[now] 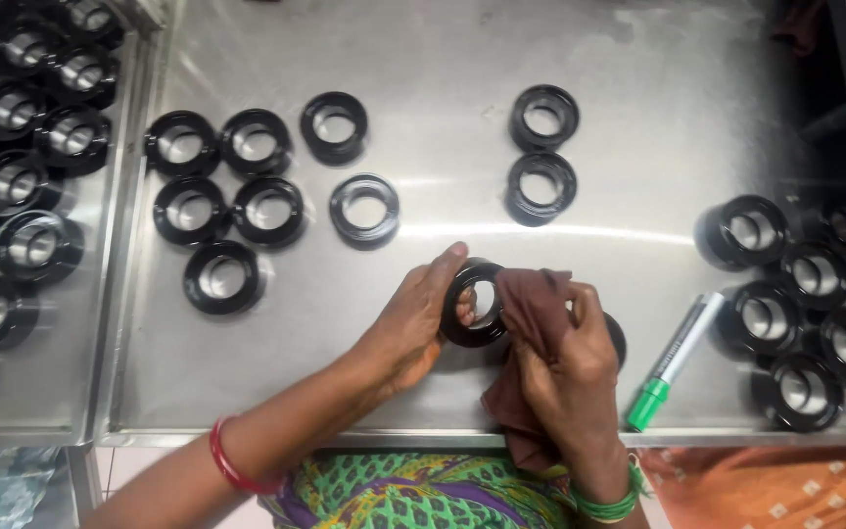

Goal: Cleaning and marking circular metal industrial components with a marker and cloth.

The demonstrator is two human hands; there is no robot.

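On a steel surface [443,59] strewn with black rings, the left hand [408,323] is gripping one ring [472,306] at the near edge while the right hand [560,358] is clutching a brown cloth [531,304] against it; steadying the rim should help the wiping.

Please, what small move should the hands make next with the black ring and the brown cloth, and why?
Probably turn the black ring a little in the left hand. The right hand presses the brown cloth on the ring's right edge only, so the rest of the rim is not under the cloth.
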